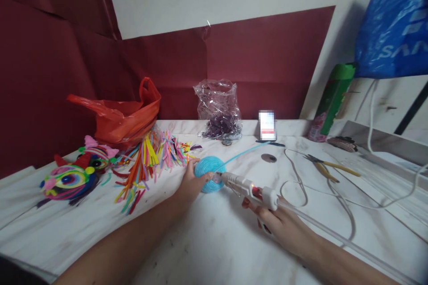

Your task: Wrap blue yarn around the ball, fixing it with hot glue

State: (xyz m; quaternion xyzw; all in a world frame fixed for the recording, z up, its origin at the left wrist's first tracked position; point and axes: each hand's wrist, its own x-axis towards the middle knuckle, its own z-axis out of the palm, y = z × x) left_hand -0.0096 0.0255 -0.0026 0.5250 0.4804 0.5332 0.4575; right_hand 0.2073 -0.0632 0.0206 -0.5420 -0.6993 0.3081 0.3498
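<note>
Near the centre of the frame, a light-blue ball (207,164), seemingly wound from yarn, sits on the white marbled worktop (197,240). The left hand (195,179) reaches in from the lower left, its fingers grasping the ball at its left side and the thumb lying across the front. The right hand (272,220), coming from the lower right, has its fingers wrapped round the handle of a white glue gun (245,189). The nozzle points left at a pale patch on the ball; whether it touches, I cannot tell. A translucent glue stick (321,222) runs out of the gun's back towards the lower right corner, and a blue strand (244,153) leads from the ball to the upper right

In the left part of the frame are a multicoloured animal-like figure (68,180), with another behind it, a heap of coloured strips (143,158) and an orange-red plastic bag (125,118). At the upper middle stands a clear bag (217,102) with dark purple pieces inside, and right of it a blurred-out screen (267,124). Yellow-handled pliers (323,164), a looping white cord (305,191) and a green can (334,98) lie or stand towards the right
</note>
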